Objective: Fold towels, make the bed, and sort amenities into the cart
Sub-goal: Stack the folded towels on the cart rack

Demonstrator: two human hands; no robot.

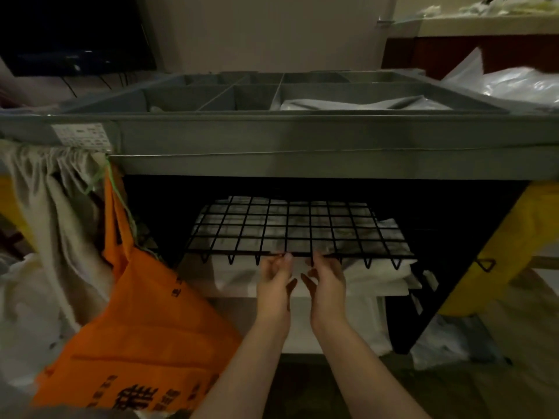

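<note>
A grey housekeeping cart [272, 140] fills the view, its top tray split into several compartments, one holding a white folded item [363, 103]. Below, a black wire rack shelf [290, 228] carries white packets. Under the rack lie stacked white folded linens [378, 276]. My left hand [275, 282] and my right hand [326, 281] reach side by side to the rack's front edge, palms facing each other. Their fingertips touch a white item at that edge; I cannot tell whether they pinch it.
An orange cloth bag with black characters [145, 322] hangs at the cart's left beside a cream linen sack [45, 213]. A yellow bag [520, 237] hangs at the right. A clear plastic bag [514, 83] lies top right. A dark screen [72, 31] stands behind.
</note>
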